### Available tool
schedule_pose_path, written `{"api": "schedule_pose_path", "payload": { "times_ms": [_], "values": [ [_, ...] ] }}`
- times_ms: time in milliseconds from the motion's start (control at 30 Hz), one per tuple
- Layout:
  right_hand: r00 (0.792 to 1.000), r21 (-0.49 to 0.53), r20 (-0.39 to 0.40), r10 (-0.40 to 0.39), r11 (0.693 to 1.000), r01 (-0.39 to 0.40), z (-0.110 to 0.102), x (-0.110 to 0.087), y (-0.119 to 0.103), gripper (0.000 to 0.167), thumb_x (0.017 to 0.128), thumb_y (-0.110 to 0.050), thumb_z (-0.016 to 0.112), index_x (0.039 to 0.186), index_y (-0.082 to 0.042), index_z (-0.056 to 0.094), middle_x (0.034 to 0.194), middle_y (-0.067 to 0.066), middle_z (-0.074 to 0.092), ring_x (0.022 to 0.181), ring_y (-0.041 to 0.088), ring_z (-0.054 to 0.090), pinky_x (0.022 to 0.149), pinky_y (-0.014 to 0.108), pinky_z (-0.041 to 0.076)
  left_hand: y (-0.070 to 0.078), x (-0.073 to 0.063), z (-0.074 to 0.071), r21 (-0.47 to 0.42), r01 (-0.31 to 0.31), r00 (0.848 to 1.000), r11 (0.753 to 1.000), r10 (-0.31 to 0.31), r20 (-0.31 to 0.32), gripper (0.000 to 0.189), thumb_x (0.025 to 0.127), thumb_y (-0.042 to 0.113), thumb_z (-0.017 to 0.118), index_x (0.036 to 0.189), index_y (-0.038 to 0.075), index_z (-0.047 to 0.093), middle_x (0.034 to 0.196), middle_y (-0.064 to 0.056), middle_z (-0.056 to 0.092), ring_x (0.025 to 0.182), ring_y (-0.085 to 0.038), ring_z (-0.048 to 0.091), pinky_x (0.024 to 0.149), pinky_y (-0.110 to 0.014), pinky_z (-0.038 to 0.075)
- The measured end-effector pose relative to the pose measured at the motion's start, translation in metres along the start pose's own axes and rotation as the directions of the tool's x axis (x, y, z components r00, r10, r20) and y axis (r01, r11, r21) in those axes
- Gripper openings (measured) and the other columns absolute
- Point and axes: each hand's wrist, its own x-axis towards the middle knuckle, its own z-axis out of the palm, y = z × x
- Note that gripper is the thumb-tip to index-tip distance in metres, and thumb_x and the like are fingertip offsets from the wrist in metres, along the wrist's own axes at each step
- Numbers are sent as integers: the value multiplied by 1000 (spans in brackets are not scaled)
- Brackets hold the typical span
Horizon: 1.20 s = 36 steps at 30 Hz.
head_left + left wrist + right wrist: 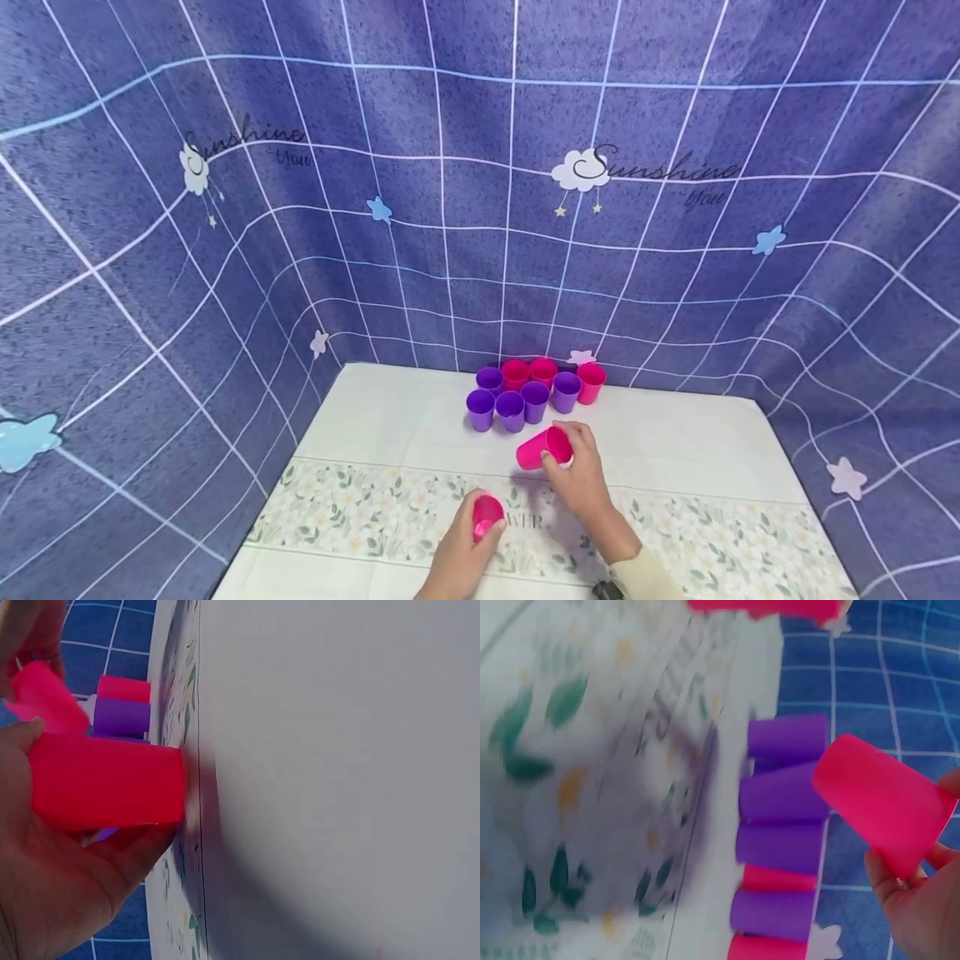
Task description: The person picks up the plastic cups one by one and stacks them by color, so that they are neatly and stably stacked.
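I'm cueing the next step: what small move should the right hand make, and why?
Probably turn the pink cup in the right hand upright before lowering it: it is held tilted above the table, whereas the grouped cups stand mouth up.

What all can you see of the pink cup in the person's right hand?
The pink cup is plain, smooth and plastic-looking, tapering from a wide open mouth to a narrower base. It is tipped over, mouth to the right and base to the left in the head view, held above the tablecloth, nearer the camera than the purple cups. The right hand grips it near the rim; its inside shows only partly.
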Motion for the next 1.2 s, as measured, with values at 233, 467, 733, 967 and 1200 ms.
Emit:
{"api": "schedule_pose_path", "payload": {
  "times_ms": [233, 467, 733, 967, 1200],
  "values": [
    [997, 81, 32, -76, 994, 73, 1, -19, -28, 55, 81, -5, 76, 135, -12, 68, 131, 4, 63, 118, 18, 64, 97, 38, 60, 1, 2, -2, 1, -4, 1000, 1000, 4, 10, 60, 103, 55, 61, 150, 24, 45, 133, -7, 70, 111, -28, 74, 83, -44, 63],
    [986, 108, 140, -94, 991, 79, 8, -34, -46, 56, 84, -7, 74, 138, -18, 66, 135, -3, 62, 120, 14, 65, 100, 35, 61, 3, 5, -5, 13, -11, 1000, 1000, 11, 3, 59, 102, 53, 64, 151, 27, 43, 145, -9, 66, 128, -32, 69, 102, -56, 59],
    [968, 90, 245, -59, 995, 38, 14, -49, -53, 57, 83, -12, 73, 138, -18, 66, 136, -8, 58, 125, 12, 64, 110, 37, 57, 4, 0, -5, -5, 11, 1000, 1000, -11, 8, 57, 99, 57, 65, 142, 26, 45, 138, -7, 70, 124, -27, 71, 104, -53, 59],
    [942, 52, 304, -141, 990, 132, 21, -58, -60, 58, 78, -13, 75, 136, -15, 68, 135, -4, 59, 124, 13, 61, 103, 32, 61, 3, 1, -4, 58, 15, 1000, 998, -14, -19, 55, 99, 56, 66, 139, 23, 47, 121, 0, 73, 102, -14, 73, 89, -35, 62],
    [923, 27, 309, -229, 972, 232, 32, -61, -57, 57, 79, -20, 81, 135, -14, 69, 132, -2, 61, 121, 12, 58, 95, 28, 62, 1, 1, -4, 107, -25, 999, 994, 29, -37, 48, 100, 31, 69, 139, 14, 48, 136, -13, 70, 126, -28, 71, 107, -47, 58]
  ]
}}
